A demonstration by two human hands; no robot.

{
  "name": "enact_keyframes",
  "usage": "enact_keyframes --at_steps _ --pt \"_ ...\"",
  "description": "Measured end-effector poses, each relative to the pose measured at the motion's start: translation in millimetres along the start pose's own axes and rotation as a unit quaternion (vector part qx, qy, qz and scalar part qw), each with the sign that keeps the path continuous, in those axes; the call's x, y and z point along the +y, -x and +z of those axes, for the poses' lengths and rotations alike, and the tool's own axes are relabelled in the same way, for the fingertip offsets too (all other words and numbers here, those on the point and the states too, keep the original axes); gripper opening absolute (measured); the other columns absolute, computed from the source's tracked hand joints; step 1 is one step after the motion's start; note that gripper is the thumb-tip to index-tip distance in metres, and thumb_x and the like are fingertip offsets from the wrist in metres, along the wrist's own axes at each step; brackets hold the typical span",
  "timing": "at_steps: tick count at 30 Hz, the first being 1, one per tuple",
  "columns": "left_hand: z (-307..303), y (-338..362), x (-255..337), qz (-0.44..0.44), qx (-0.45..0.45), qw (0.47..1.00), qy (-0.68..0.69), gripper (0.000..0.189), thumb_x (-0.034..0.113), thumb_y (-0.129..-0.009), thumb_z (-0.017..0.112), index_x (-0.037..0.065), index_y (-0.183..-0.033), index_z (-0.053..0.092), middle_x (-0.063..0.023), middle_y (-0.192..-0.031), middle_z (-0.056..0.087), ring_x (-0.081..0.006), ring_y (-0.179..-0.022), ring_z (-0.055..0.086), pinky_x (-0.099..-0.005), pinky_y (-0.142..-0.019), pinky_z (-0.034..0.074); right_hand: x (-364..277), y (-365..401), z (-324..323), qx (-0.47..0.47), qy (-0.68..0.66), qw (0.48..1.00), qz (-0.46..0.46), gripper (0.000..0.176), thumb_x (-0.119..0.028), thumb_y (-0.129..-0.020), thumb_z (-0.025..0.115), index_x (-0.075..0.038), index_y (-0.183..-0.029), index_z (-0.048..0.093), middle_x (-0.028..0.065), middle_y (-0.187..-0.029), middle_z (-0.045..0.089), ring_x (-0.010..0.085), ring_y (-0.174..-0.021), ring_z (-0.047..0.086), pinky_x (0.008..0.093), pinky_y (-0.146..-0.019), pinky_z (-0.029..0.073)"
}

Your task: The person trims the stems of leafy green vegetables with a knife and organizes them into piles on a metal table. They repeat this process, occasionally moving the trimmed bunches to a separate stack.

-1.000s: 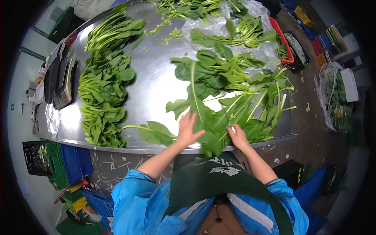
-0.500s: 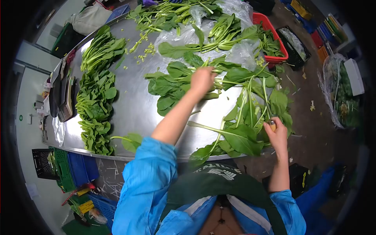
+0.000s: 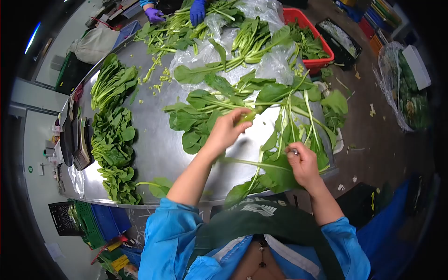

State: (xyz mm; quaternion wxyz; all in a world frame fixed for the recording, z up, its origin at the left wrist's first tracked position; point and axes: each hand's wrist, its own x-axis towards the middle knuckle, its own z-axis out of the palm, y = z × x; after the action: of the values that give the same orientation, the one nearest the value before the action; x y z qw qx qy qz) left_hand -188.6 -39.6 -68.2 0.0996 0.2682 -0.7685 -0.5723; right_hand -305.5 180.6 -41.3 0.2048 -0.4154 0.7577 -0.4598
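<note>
My left hand (image 3: 229, 128) is over the middle of the metal table (image 3: 154, 121), its fingers curled round a pale green stem (image 3: 247, 116) that is partly blurred. Beside it lies a bunch of leafy greens (image 3: 200, 116). My right hand (image 3: 303, 164) is closed over the long-stemmed leaves (image 3: 280, 172) at the table's near right. A small metal end of a tool (image 3: 294, 151) shows at its thumb; its wooden handle, visible earlier, is now hidden in the fist. A single leaf (image 3: 161, 186) lies near the front edge.
Neat bunches of greens (image 3: 113, 135) line the table's left side. Clear plastic bags (image 3: 275, 65) and more greens lie at the back, near a red basket (image 3: 326, 59). A co-worker's purple glove (image 3: 154, 15) and blue glove (image 3: 198, 13) are at the far edge.
My left hand has drawn back from the leafy bunch towards me. My right hand has moved left and slightly nearer. The view has shifted, and the co-worker's gloves show more fully.
</note>
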Motion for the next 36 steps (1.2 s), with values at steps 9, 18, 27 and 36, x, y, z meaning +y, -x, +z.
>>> enact_keyframes --at_steps 9,18,27,36 --pt "-16 88 33 -0.006 0.001 0.999 0.044 0.025 0.010 -0.079 0.067 -0.002 -0.099 0.060 -0.0025 -0.082 0.062 -0.0060 -0.072 0.054 -0.0218 -0.062 0.045 -39 -10 49 -0.068 0.033 0.989 -0.127 0.024 -0.027 -0.081 0.061 -0.004 -0.085 0.054 0.0088 -0.072 0.055 0.0236 -0.050 0.056 0.0334 -0.046 0.042" --pt "-45 116 -14 -0.061 0.063 0.938 0.336 0.018 0.007 -0.082 0.060 0.002 -0.097 0.052 0.0010 -0.068 0.052 -0.0071 -0.064 0.050 -0.0219 -0.060 0.043 56 -49 101 0.026 -0.024 0.996 0.077 0.023 -0.017 -0.074 0.068 0.001 -0.082 0.056 0.0123 -0.079 0.057 0.0250 -0.073 0.057 0.0330 -0.066 0.044" --pt "-39 118 -16 0.027 0.088 0.985 -0.147 0.008 0.012 -0.078 0.063 0.007 -0.084 0.065 -0.0078 -0.074 0.061 -0.0218 -0.067 0.059 -0.0305 -0.061 0.046 99 -133 143 0.011 0.137 0.990 0.042 0.032 -0.017 -0.072 0.068 -0.003 -0.099 0.060 0.0170 -0.094 0.061 0.0328 -0.087 0.059 0.0386 -0.077 0.045" --pt "-28 84 1 0.277 0.189 0.877 -0.344 0.028 0.021 -0.069 0.070 0.009 -0.093 0.063 -0.0066 -0.094 0.061 -0.0209 -0.065 0.058 -0.0302 -0.058 0.043 -38 -47 85 -0.063 -0.017 0.989 -0.134 0.027 -0.011 -0.071 0.071 -0.002 -0.093 0.058 0.0110 -0.081 0.062 0.0227 -0.072 0.061 0.0301 -0.066 0.047"
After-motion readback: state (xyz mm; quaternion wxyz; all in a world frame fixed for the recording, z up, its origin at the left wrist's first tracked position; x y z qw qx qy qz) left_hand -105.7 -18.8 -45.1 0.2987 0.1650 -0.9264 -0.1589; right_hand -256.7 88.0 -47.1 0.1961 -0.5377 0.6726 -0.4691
